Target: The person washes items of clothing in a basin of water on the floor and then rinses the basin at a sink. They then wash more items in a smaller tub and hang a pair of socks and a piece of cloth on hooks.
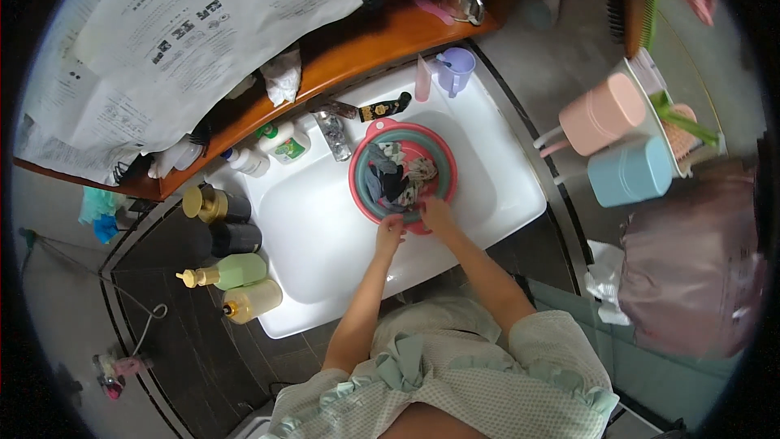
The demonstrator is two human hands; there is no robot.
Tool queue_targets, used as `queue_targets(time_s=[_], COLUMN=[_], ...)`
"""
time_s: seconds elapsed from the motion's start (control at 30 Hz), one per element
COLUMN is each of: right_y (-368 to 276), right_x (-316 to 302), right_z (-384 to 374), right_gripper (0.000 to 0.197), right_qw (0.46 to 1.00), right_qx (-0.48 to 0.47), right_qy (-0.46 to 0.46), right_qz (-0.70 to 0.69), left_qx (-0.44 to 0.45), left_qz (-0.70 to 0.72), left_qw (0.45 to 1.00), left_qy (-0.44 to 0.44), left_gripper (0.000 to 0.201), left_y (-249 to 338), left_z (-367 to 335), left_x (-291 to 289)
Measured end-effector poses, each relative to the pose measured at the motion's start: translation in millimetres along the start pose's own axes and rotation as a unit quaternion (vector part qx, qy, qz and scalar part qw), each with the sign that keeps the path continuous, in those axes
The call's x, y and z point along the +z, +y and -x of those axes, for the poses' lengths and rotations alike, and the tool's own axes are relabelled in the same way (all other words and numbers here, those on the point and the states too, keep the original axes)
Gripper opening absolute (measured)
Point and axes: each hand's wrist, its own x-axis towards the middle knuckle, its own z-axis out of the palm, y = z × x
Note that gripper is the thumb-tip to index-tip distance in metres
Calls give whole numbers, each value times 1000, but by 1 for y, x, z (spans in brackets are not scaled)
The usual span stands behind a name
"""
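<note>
A round red basin (354,171) with a grey-green inner wall stands in the white sink. Inside it lies a heap of small dark, grey and patterned cloth pieces (392,175). My left hand (391,231) is closed at the basin's near rim, a little left of its middle. Just right of it, my right hand (436,215) is closed at the same rim, its fingertips reaching over the inner edge beside the cloth. Part of the fingers of both hands is too small to make out clearly.
The white sink (301,236) surrounds the basin. Pump bottles (241,271) line its left side. A black tube (384,107) and a purple cup (457,71) sit along the back. Wall-hung pink and blue cups (630,171) are at right. An orange-brown wooden shelf (341,65) overhangs the back.
</note>
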Motion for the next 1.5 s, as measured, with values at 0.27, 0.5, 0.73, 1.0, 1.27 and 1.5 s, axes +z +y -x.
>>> queue_targets(time_s=[0.27, 0.5, 0.73, 1.0, 1.27, 1.5], right_y=[-17, 31, 9, -55, -63, -70], right_x=[9, 46, 17, -56, -66, -86], right_z=[-43, -50, -13, 24, 21, 14], right_gripper=[40, 33, 35, 42, 40, 44], right_qw=[987, 984, 810, 666, 738, 597], right_qx=[88, 98, 165, 166, 235, 230], right_qy=[-131, -48, -13, -65, -57, 32], right_qz=[28, -139, -563, -725, -629, -768], left_qx=[-29, -53, -51, 6, 152, 119], left_qz=[72, 117, 261, 362, 233, 345], left_qw=[996, 992, 962, 927, 961, 930], left_qy=[34, 15, -58, -96, -11, 41], left_gripper=[24, 27, 36, 27, 35, 30], left_y=[-8, 2, 23, 59, 65, 100], left_z=[-11, -12, -5, 7, 10, 36], left_x=[-4, 3, 4, 1, -8, -7])
